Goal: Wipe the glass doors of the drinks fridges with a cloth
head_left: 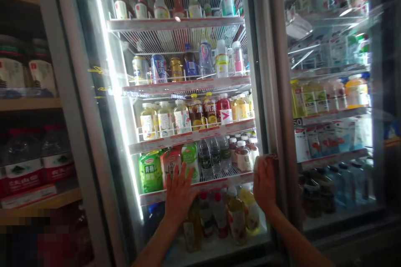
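My left hand [179,195] is raised with its fingers spread, in front of the lower shelves of a lit drinks fridge. Behind its fingertips are a pink-labelled bottle [169,162] and a green-labelled bottle [190,154]; whether the palm touches the glass, I cannot tell. My right hand [265,185] lies against the metal door frame [275,125], fingers stretched upward and close together. A small crumpled edge shows by its fingertips, too blurred to name. Nothing is visible in either hand.
Shelves hold tea bottles [182,119], clear water bottles [206,160] and cans [159,69]. On the right, a second glass section has juice bottles [356,91]. A wooden shelf [31,104] with packed bottles stands at left. Several bottles [236,219] sit at the bottom.
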### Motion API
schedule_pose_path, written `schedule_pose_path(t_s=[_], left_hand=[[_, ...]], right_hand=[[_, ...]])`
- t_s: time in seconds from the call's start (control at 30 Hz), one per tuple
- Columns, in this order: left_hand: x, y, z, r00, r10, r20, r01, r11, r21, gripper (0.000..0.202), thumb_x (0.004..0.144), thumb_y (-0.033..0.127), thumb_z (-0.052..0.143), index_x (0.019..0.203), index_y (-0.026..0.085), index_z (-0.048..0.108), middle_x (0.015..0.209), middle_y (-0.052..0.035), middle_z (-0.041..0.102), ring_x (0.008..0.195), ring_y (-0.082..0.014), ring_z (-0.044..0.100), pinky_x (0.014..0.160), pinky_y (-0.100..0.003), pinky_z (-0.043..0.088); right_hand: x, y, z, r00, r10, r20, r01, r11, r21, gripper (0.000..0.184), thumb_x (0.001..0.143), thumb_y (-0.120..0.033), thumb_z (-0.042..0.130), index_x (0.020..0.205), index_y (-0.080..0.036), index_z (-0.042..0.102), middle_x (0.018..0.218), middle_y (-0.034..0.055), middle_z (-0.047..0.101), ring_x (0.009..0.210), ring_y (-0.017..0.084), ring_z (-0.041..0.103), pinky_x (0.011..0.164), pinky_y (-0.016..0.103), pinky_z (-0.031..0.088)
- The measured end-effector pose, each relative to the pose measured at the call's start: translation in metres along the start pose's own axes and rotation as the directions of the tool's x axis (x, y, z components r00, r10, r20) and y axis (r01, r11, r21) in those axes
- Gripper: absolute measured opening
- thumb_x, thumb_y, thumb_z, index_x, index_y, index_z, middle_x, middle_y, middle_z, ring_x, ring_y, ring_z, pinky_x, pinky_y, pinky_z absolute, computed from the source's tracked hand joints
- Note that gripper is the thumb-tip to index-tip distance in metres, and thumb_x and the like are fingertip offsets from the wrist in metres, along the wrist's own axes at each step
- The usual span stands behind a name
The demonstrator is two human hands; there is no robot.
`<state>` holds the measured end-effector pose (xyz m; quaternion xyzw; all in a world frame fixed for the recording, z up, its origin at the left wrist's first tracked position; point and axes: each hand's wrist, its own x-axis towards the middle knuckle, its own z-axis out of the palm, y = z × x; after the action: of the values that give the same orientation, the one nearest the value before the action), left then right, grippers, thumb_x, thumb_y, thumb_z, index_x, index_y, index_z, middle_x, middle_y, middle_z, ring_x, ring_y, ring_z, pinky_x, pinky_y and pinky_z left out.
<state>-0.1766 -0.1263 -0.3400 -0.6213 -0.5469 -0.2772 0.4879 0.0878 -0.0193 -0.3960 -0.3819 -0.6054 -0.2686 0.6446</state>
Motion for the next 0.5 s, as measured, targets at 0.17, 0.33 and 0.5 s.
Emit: schedule_pose_path(t_s=[0.17, 0.33, 0.5], left_hand=[[-0.001, -0.001, 0.000, 1.000, -0.007, 0.011, 0.007, 1.000, 0.004, 0.064, 0.077, 0.036, 0.061, 0.136, 0.021, 0.040, 0.146, -0.0110, 0.032, 0.139, -0.0302, 0.013, 0.109, -0.054, 0.021], [-0.002, -0.004, 0.000, 1.000, 0.021, -0.001, -0.021, 1.000, 0.012, 0.064, 0.077, 0.035, 0.061, 0.136, 0.023, 0.039, 0.145, -0.0100, 0.034, 0.139, -0.0296, 0.016, 0.110, -0.053, 0.021], [-0.004, -0.005, 0.000, 0.999, 0.026, -0.026, -0.027, 1.000, -0.007, 0.062, 0.077, 0.040, 0.060, 0.133, 0.021, 0.043, 0.143, -0.0106, 0.037, 0.139, -0.0292, 0.018, 0.111, -0.051, 0.019]], right_hand=[[-0.007, -0.035, 0.004, 0.939, -0.296, 0.177, 0.281, 0.954, 0.104, 0.065, 0.084, -0.006, 0.035, 0.144, -0.026, 0.022, 0.150, 0.0024, 0.024, 0.138, 0.027, 0.021, 0.105, 0.054, 0.037], [0.023, -0.034, 0.007, 0.953, -0.294, 0.079, 0.286, 0.953, 0.099, 0.063, 0.085, -0.008, 0.037, 0.144, -0.026, 0.022, 0.150, 0.0041, 0.025, 0.137, 0.026, 0.023, 0.107, 0.052, 0.034], [0.055, -0.031, 0.009, 0.966, -0.257, 0.011, 0.255, 0.962, 0.096, 0.065, 0.085, -0.007, 0.036, 0.145, -0.024, 0.019, 0.151, 0.0065, 0.021, 0.139, 0.027, 0.018, 0.108, 0.054, 0.030]])
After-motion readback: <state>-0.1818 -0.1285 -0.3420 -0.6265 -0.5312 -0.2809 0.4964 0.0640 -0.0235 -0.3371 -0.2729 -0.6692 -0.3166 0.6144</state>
